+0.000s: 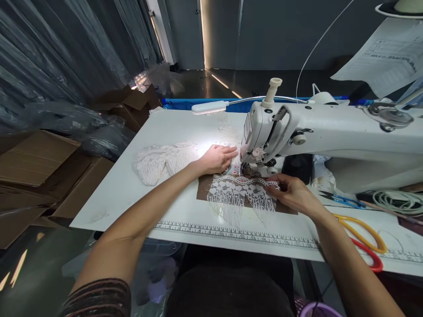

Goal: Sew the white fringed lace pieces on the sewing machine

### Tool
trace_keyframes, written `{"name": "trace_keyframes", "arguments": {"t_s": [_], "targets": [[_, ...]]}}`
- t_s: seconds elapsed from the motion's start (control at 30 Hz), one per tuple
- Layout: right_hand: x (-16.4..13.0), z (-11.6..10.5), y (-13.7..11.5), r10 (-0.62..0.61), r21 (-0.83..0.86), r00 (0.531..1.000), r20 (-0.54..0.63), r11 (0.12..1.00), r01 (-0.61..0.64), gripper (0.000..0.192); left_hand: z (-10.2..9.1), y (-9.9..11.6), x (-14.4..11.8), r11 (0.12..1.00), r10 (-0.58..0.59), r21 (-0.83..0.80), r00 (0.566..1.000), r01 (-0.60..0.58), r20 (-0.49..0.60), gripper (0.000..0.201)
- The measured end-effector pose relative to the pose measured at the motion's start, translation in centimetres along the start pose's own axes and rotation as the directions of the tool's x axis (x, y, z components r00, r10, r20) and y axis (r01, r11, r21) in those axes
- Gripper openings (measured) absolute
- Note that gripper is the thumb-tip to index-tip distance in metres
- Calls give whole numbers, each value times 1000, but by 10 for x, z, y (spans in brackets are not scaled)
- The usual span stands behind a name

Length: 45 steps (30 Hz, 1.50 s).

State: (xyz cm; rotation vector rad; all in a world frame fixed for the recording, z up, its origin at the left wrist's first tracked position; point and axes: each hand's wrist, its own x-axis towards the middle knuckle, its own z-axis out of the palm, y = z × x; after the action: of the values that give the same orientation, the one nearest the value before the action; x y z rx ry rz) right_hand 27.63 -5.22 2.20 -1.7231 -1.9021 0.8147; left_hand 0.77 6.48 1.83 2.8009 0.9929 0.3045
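Note:
White fringed lace trim (231, 193) lies over a brown plate on the sewing machine's bed, its scalloped upper edge running just in front of the needle area (243, 169). My right hand (291, 191) pinches the right end of this lace between thumb and fingers. Flat beside the presser foot, on its left, rests my left hand (218, 159), fingers stretched out over pale fabric. The white sewing machine (271, 132) stands behind both hands. More fringed lace (165, 163) is bunched on the table left of my left forearm.
A ruler strip (231, 234) runs along the table's front edge. At the right lie blue-handled snips (348, 201) and scissors with yellow and red handles (366, 233). A lit lamp (209, 108) hangs over the table. Cardboard boxes (42, 176) stand on the left.

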Motion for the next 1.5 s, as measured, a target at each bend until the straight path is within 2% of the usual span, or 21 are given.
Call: {"name": "trace_keyframes", "arguments": {"t_s": [0.1, 0.17, 0.27, 0.33, 0.4, 0.43, 0.47, 0.5, 0.57, 0.63, 0.7, 0.8, 0.87, 0.93, 1.07, 1.13, 1.2, 1.33, 1.5], "targets": [[-1, 3, 1, 0, 167, 999, 39, 986, -7, 32, -1, -5, 4, 996, 28, -81, 1000, -28, -8, 36], [-2, 7, -5, 44, 326, 994, 97, 943, -73, 33, -3, 0, -4, 990, 29, -134, 998, -37, -61, 37], [-1, 19, -26, 122, 524, 972, 200, 825, -211, 36, -8, 15, -26, 951, -93, -307, 987, 48, -135, 35], [0, 29, -43, 121, 622, 964, 235, 743, -245, 37, -13, 28, -40, 822, -223, -545, 974, 164, -43, 40], [2, 37, -57, 72, 691, 962, 265, 681, -241, 37, -18, 41, -51, 589, -257, -757, 954, 283, 156, 50], [4, 40, -61, 47, 700, 958, 283, 673, -239, 37, -19, 47, -56, 483, -247, -809, 939, 334, 240, 54], [5, 41, -63, 24, 685, 957, 290, 693, -225, 37, -20, 53, -60, 415, -246, -828, 923, 378, 298, 59], [7, 41, -62, 14, 637, 962, 273, 747, -191, 36, -21, 58, -63, 389, -262, -824, 907, 412, 330, 64], [8, 38, -55, 15, 419, 990, 141, 905, -73, 30, -20, 67, -68, 418, -319, -786, 884, 455, 342, 72], [7, 34, -44, -56, 130, 998, -31, 990, 59, 23, -19, 72, -71, 475, -361, -747, 877, 466, 318, 67], [3, 34, -33, -210, -42, 974, -89, 977, 207, 24, -18, 74, -73, 528, -374, -719, 884, 452, 280, 57], [-4, 41, -23, -443, -151, 896, -29, 888, 434, 33, -18, 73, -75, 600, -386, -676, 895, 428, 224, 51], [-7, 47, -20, -511, -262, 860, 4, 829, 494, 37, -18, 70, -75, 623, -405, -655, 893, 428, 197, 49], [-6, 52, -19, -533, -346, 846, 14, 791, 504, 38, -18, 69, -74, 634, -427, -635, 885, 441, 188, 50], [1, 55, -20, -539, -403, 842, 35, 763, 505, 40, -18, 67, -74, 693, -437, -565, 884, 449, 165, 66], [4, 54, -19, -537, -404, 842, 55, 759, 511, 40, -19, 65, -75, 702, -444, -552, 883, 450, 156, 64], [5, 53, -18, -541, -387, 839, 57, 763, 518, 39, -20, 62, -75, 676, -464, -568, 870, 469, 166, 59], [4, 52, -15, -558, -318, 830, 4, 786, 530, 41, -19, 59, -74, 604, -501, -614, 841, 508, 203, 60], [1, 53, -12, -583, -254, 813, 3, 786, 564, 39, -13, 65, -70, 604, -527, -594, 826, 531, 202, 65]]}}
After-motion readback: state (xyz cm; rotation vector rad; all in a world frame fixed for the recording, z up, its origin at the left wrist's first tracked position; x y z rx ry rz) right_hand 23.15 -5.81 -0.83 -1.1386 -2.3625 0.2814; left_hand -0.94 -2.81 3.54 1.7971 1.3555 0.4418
